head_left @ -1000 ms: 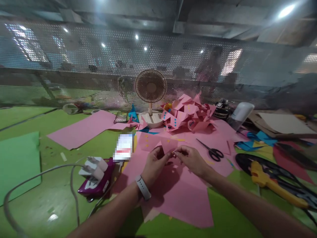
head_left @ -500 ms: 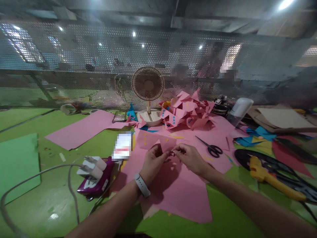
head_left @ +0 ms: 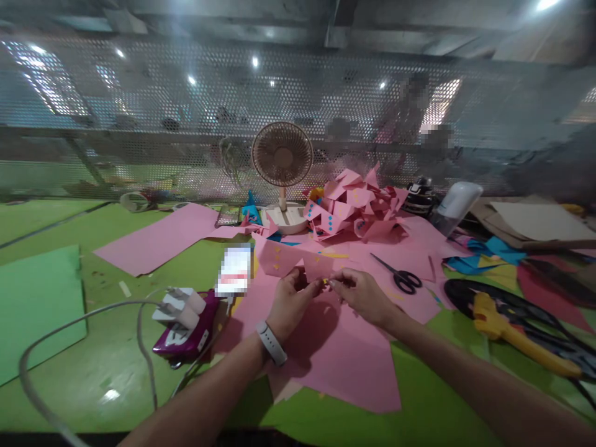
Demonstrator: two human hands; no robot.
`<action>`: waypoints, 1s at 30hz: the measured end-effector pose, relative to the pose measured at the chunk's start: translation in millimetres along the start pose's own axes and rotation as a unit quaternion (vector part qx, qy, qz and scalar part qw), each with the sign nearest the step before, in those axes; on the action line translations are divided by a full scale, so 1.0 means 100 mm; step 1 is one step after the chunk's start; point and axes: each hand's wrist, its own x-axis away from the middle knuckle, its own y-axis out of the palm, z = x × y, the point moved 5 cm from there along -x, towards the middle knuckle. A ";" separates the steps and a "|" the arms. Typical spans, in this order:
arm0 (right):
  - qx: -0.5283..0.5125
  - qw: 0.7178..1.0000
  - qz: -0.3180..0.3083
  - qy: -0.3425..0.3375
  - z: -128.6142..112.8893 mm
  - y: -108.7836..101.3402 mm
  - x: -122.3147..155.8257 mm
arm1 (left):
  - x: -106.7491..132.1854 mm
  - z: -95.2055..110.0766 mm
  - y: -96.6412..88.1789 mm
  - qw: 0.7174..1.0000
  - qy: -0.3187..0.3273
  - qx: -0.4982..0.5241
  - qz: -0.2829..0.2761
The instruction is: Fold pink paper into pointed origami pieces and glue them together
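My left hand (head_left: pixel 291 304), with a grey watch on its wrist, pinches the lower edge of a folded pink paper piece (head_left: pixel 298 261) that carries small yellow spots. Facing it, my right hand (head_left: pixel 365 295) is closed with its fingertips pressed to the same piece near a tiny yellow bit. Both hands hover over a large pink sheet (head_left: pixel 344 360) lying on the green table (head_left: pixel 102 347). Black scissors (head_left: pixel 400 278) lie just right of my right hand.
A heap of folded pink paper shapes (head_left: pixel 358 208) and a small desk fan (head_left: pixel 282 164) stand behind the hands. A purple device with white plugs and a grey cable (head_left: pixel 184 323) sits left. A yellow-handled tool (head_left: pixel 507 326), coloured paper scraps and a white bottle (head_left: pixel 454 208) lie right. A perforated metal screen closes the far side.
The hands stay together on the pink piece, which now stands a little higher and more unfolded. The view shifted slightly.
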 end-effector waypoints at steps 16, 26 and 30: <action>0.019 0.999 0.015 -0.030 0.02 -0.01 0.00 | 0.02 -0.02 0.04 0.998 -0.049 0.049 -0.007; 0.051 0.993 0.028 -0.100 -0.12 -0.11 0.02 | 0.04 -0.05 0.09 0.994 -0.062 0.068 -0.053; 0.082 0.990 0.044 -0.109 -0.16 -0.23 0.00 | 0.03 -0.03 0.06 0.996 -0.063 0.057 -0.026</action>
